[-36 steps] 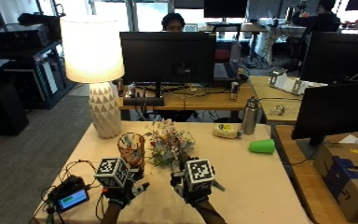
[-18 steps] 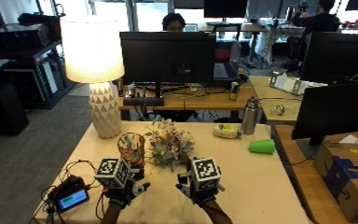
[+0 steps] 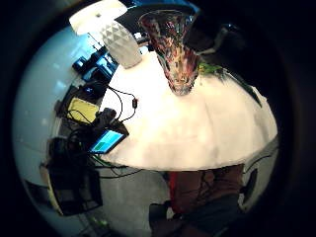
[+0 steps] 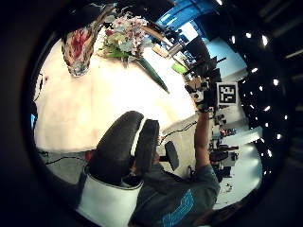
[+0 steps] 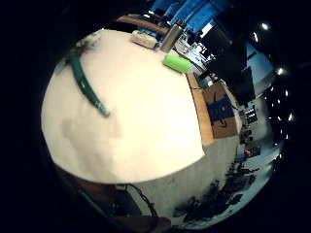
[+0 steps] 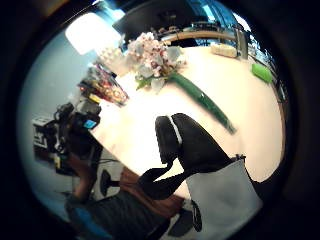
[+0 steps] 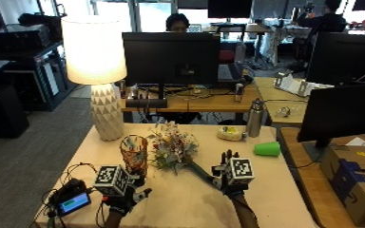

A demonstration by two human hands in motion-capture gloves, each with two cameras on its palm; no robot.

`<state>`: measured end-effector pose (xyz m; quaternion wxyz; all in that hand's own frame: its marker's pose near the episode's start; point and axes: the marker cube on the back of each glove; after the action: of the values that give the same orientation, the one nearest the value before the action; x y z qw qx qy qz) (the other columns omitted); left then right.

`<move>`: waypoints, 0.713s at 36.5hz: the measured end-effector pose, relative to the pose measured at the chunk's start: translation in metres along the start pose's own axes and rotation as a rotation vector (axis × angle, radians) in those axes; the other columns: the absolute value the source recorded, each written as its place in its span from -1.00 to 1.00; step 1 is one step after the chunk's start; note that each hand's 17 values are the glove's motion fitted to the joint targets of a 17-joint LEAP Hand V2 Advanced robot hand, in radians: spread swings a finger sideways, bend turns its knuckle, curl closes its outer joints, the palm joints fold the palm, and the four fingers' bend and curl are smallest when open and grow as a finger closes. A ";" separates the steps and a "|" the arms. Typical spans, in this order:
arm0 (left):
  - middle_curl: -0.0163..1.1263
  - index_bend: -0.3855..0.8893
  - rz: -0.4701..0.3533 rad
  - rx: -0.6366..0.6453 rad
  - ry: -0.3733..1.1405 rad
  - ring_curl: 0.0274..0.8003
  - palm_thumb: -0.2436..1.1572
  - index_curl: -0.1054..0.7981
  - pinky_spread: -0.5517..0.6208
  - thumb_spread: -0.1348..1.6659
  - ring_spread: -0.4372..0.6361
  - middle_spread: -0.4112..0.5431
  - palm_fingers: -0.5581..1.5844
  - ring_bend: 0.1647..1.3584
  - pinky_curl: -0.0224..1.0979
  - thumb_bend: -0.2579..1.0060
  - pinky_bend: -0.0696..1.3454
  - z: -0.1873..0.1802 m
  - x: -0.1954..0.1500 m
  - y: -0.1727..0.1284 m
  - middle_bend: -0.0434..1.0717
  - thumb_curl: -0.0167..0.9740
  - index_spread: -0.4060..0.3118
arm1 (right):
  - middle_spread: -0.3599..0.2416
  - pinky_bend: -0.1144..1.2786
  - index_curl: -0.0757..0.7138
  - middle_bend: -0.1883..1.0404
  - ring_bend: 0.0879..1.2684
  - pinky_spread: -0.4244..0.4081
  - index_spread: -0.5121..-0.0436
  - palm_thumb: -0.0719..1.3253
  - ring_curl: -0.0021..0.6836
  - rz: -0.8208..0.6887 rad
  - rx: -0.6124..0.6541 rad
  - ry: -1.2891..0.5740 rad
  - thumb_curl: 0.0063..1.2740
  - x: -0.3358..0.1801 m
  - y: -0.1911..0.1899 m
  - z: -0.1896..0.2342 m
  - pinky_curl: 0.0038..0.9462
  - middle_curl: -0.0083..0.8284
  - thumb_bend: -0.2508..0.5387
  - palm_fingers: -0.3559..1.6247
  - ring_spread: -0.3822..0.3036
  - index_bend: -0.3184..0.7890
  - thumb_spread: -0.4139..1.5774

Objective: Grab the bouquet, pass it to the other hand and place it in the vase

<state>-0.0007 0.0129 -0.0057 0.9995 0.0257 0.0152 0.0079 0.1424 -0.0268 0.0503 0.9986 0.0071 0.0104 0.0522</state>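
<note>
Bouquet (image 7: 173, 148) position governs the coming pick: it lies flat on the counter (image 7: 283, 199), blossoms toward the far left and touching or just beside the vase (image 7: 134, 153), with its green wrapped stem (image 7: 199, 171) running diagonally toward the near right. The long axis therefore points from the vase toward the right hand (image 7: 232, 176). In the outside view the near end of the stem lies just beside the right hand, on its left, so the right hand is clearly the nearer grip. The left hand (image 7: 120, 190) hovers near the vase's base, on the near side, well apart from the stem. Right-hand state: fingers extended upward and spread, holding nothing; its thumb-side palm view shows the thumb and a finger (image 6: 192, 145) above bare counter with the stem (image 6: 205, 102) lying beyond them, untouched. Left-hand state: fingers relaxed and only slightly bent, holding nothing; its thumb-side palm view shows two fingers (image 4: 125, 146) clear of any object, with the vase (image 4: 78, 47) and bouquet (image 4: 125, 35) farther off. The vase stands upright and no stems are in it. As a judgement, the task is at its first step, with no pick yet made. The next move appears to call for the right hand to travel a short way left and down onto the stem, closing across the long axis near its lower end, which would leave the upper stem free for the left hand at the pass. A green cup (image 7: 267, 148) lies on its side at the far right, well clear of this path.
</note>
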 end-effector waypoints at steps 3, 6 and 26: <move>-0.45 -0.18 -0.008 -0.002 0.011 -0.34 -0.45 -0.11 0.61 0.28 0.20 -0.09 -0.06 -0.40 -0.40 -0.63 -0.43 0.002 -0.003 0.002 -0.62 -0.45 -0.22 | 0.53 0.20 -0.44 -0.39 -0.60 0.83 -0.19 -0.21 -0.31 0.020 0.018 -0.080 -0.54 0.018 -0.018 0.033 -0.24 -0.28 -0.39 -0.70 0.78 -0.26 0.57; -0.45 -0.18 -0.015 -0.008 0.021 -0.34 -0.45 -0.11 0.61 0.28 0.20 -0.09 -0.06 -0.40 -0.39 -0.63 -0.41 0.006 -0.007 0.003 -0.62 -0.44 -0.21 | 0.55 0.19 -0.44 -0.38 -0.60 0.83 -0.18 -0.20 -0.30 0.049 -0.034 -0.137 -0.53 0.030 -0.029 0.065 -0.25 -0.28 -0.40 -0.70 0.79 -0.24 0.57; -0.44 -0.17 -0.025 -0.054 0.047 -0.31 -0.46 -0.10 0.58 0.28 0.20 -0.06 -0.08 -0.37 -0.34 -0.63 -0.37 0.019 -0.009 0.002 -0.63 -0.41 -0.21 | 0.43 0.13 -0.48 -0.25 -0.33 0.75 -0.10 -0.05 -0.17 -0.014 -0.452 -0.419 -0.50 -0.011 -0.027 0.133 -0.30 -0.20 -0.29 -0.49 0.66 -0.28 0.54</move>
<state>-0.0087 0.0140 0.0140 0.9992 -0.0019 0.0388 -0.0037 0.1367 -0.0561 0.1834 0.9555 -0.2048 -0.2077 0.0436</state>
